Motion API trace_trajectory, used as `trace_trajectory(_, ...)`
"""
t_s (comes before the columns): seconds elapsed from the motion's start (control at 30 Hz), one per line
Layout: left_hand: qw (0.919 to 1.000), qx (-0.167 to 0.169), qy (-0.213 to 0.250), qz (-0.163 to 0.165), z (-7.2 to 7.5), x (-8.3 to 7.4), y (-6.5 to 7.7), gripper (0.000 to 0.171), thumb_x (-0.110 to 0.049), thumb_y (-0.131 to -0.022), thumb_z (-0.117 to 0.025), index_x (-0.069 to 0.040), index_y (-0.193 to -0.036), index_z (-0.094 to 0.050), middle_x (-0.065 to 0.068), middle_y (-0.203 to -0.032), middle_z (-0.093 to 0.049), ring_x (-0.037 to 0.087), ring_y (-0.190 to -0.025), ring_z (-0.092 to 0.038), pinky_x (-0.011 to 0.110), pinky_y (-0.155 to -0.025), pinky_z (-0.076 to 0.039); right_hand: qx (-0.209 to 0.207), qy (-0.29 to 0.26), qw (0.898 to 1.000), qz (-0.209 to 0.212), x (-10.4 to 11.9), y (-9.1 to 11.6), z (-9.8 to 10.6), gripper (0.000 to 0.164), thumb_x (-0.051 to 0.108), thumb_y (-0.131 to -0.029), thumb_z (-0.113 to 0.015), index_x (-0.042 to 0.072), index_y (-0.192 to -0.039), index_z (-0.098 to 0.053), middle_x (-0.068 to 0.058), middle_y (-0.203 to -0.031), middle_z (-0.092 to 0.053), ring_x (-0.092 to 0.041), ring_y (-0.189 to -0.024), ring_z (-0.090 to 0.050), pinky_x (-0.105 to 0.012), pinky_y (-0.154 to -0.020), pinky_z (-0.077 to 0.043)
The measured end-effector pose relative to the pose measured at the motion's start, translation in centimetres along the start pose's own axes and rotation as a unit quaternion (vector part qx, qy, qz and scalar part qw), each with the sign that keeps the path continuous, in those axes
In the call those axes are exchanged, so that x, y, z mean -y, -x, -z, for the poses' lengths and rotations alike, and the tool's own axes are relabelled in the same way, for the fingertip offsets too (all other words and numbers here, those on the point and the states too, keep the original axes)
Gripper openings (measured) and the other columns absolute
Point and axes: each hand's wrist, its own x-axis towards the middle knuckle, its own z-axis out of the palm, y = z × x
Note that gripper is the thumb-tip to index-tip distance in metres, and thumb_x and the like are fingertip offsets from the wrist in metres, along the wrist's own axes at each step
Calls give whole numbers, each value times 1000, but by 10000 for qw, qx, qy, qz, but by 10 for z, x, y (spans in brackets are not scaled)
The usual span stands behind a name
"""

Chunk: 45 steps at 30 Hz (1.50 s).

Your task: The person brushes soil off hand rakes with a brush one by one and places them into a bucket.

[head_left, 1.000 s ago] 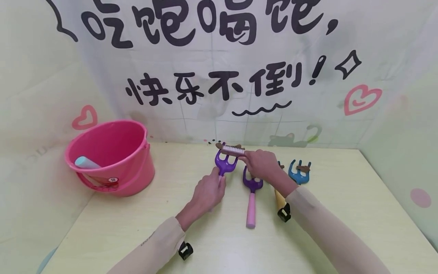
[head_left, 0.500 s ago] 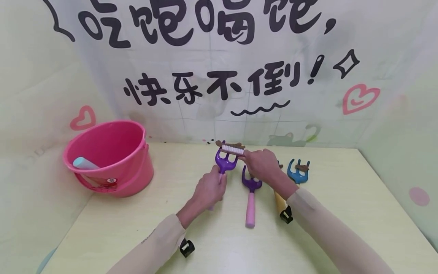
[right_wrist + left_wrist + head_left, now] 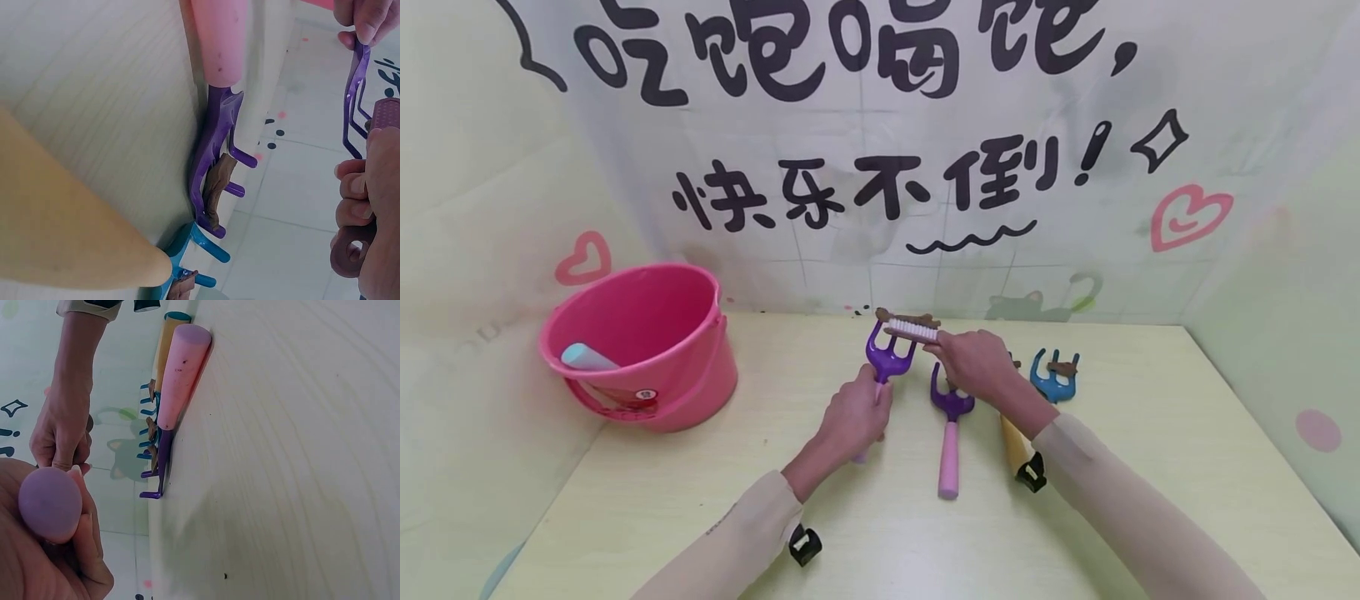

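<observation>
My left hand [image 3: 853, 417] grips the lilac handle [image 3: 50, 505] of a small hand rake, its purple head [image 3: 889, 365] raised with the tines pointing away from me. A brown, mud-like lump [image 3: 925, 319] lies across the tine tips. Coming from the right, my right hand [image 3: 979, 363] holds a brush [image 3: 913, 331], white bristles toward the tines and overlapping them in the head view. The brush's mauve handle, with a hanging hole in its end [image 3: 340, 253], shows in the right wrist view.
A second purple rake with a pink handle [image 3: 949, 460] lies on the table, right of my left hand. Beyond it are a rake with a yellow handle [image 3: 1013, 444] and a blue rake head [image 3: 1052, 385], both bearing brown lumps. A pink bucket [image 3: 703, 392] holding a light-blue handle [image 3: 587, 358] stands at left.
The rake in my left hand has shifted slightly left and toward me. The brush has made small movements at the tines; the lump still lies there.
</observation>
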Motion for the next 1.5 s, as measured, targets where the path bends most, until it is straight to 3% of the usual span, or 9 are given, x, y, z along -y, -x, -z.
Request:
trace_trajectory(0.07, 10000, 1, 32, 31, 1, 2, 1, 19, -24, -99, -45, -5, -102, -47, 0, -60, -55, 12, -40, -54, 30, -32, -42, -64, 7, 10000, 23, -1, 1, 1, 29, 38, -97, -49, 12, -96, -61, 5, -53, -43, -14, -44, -41, -30, -42, -38)
trace_trajectory(0.27, 9998, 111, 99, 123, 5, 10, 7, 22, -24, -99, -46, -3, -104, -47, 1, -60, -55, 13, -41, -54, 31, -34, -43, -98, 182, 9998, 58, -4, 4, 3, 25, 34, -97, -49, 11, -100, -58, 9, -58, -50, -10, -48, -43, -33, -56, -42)
trace_trajectory(0.6, 9989, 152, 310, 324, 14, 31, 15, 20, -22, -98, -46, -2, -101, -48, 4, -64, -54, 18, -45, -53, 32, -37, -44, -121, 67, 9999, -23, -12, 14, 6, 22, 33, -97, -50, 12, -99, -57, 7, -65, -58, -10, -51, -45, -34, -60, -42)
trace_trajectory(0.83, 9993, -66, 14, 369, 26, 33, 16, 24, -24, -97, -49, 0, -101, -51, 6, -69, -50, 17, -48, -48, 31, -40, -43, 23, 22, 9998, -220, -16, 17, 8, 24, 34, -98, -48, 12, -103, -57, 7, -67, -59, -10, -53, -47, -33, -60, -40)
trace_trajectory(1.03, 9989, -93, -218, 414, 55, 32, 21, 26, -25, -96, -50, 0, -102, -52, 6, -69, -51, 17, -50, -47, 30, -41, -43, -158, 20, 9998, -116, -19, 21, 11, 22, 32, -97, -51, 12, -99, -57, 7, -62, -56, -10, -51, -45, -32, -56, -39)
trace_trajectory(1.3, 9958, -251, -821, 315, 114, 32, 33, 28, -31, -97, -48, -3, -96, -51, 6, -66, -50, 17, -48, -48, 29, -41, -43, -438, 57, 9989, 148, -24, 26, 13, 18, 29, -95, -55, 12, -93, -57, 8, -60, -54, -9, -47, -42, -33, -52, -39)
trace_trajectory(1.5, 9923, -280, -1163, 309, 152, 26, 50, 31, -35, -95, -51, -4, -95, -48, 7, -65, -49, 18, -47, -49, 29, -43, -43, -546, 132, 9981, 246, -26, 29, 14, 19, 29, -94, -56, 12, -86, -56, 9, -58, -51, -8, -46, -41, -31, -50, -38)
